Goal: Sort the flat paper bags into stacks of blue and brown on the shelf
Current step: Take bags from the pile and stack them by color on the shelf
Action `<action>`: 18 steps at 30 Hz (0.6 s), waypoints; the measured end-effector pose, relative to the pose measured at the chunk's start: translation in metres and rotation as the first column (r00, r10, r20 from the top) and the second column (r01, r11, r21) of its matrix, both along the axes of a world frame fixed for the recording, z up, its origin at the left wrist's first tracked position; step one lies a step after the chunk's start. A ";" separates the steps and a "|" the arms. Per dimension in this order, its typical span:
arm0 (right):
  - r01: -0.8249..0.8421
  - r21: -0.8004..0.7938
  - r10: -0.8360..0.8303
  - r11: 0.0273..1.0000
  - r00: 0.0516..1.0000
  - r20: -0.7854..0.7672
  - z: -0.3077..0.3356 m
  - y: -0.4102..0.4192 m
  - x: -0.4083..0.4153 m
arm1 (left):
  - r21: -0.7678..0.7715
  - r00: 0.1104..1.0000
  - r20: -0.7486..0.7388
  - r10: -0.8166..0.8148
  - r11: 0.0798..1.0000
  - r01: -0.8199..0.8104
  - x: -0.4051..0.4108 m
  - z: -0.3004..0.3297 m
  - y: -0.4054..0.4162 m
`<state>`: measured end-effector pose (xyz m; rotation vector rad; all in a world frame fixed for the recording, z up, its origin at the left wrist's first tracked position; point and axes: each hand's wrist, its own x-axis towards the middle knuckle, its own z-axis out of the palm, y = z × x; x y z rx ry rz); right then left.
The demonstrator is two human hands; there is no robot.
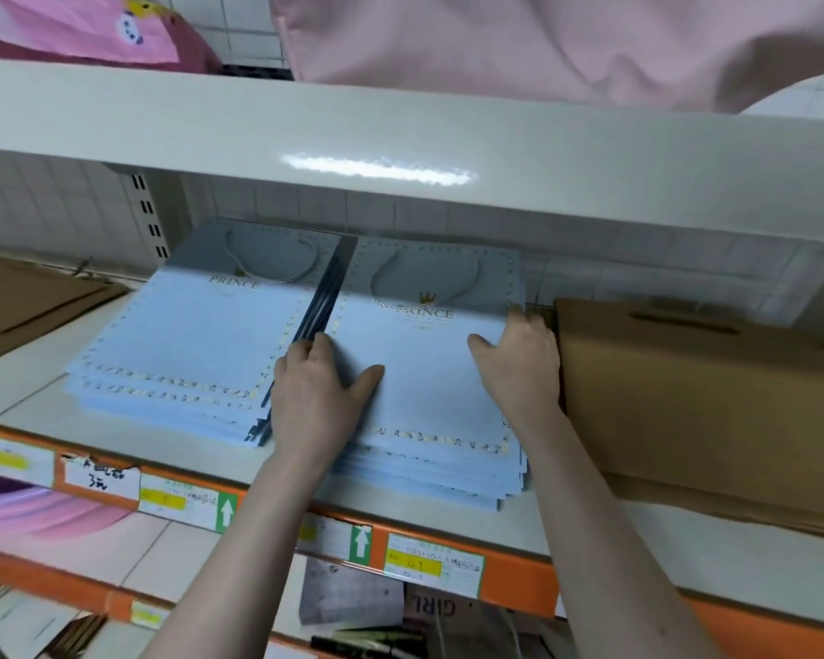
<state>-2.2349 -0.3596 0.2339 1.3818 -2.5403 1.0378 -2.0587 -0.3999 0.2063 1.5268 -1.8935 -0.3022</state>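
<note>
Blue stack (429, 373) — far edge shadowed; both hands on it.

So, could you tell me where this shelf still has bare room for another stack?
Bare shelf shows between the left brown bags and the left blue stack, plus a strip along the front edge. The right blue stack, held by both hands, sits tight against the right brown bags; the blue stacks nearly touch.
</note>
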 end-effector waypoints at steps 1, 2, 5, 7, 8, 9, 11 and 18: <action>-0.002 -0.003 0.002 1.000 1.000 0.011 0.000 0.000 -0.001 | 0.001 1.000 -0.008 -0.009 1.000 0.009 -0.001 -0.001 0.000; -0.002 -0.002 0.002 1.000 1.000 0.019 -0.001 0.000 -0.002 | 0.000 1.000 -0.014 -0.016 1.000 0.016 -0.002 -0.001 -0.001; 0.010 0.003 -0.010 1.000 1.000 0.013 -0.003 0.001 -0.006 | -0.002 0.999 0.008 -0.040 0.999 0.040 -0.005 -0.002 -0.001; 0.016 0.021 -0.016 1.000 1.000 -0.015 -0.009 0.002 -0.005 | 0.004 0.998 0.025 -0.065 0.998 0.065 -0.006 -0.005 0.000; 0.015 0.027 -0.014 1.000 1.000 -0.025 -0.013 0.004 -0.004 | 0.010 0.996 0.035 -0.078 0.997 0.078 -0.005 -0.006 0.000; 0.010 0.025 -0.009 1.000 1.000 -0.027 -0.016 0.004 -0.002 | 0.017 0.995 0.047 -0.087 0.996 0.086 -0.005 -0.007 0.001; 0.005 0.007 -0.004 1.000 1.000 -0.024 -0.019 0.005 -0.001 | 0.030 0.994 0.062 -0.093 0.995 0.091 -0.004 -0.007 0.000; 0.020 0.007 -0.020 1.000 1.000 -0.013 -0.010 0.009 -0.001 | 0.003 0.997 0.021 -0.077 0.997 0.077 -0.003 -0.005 0.007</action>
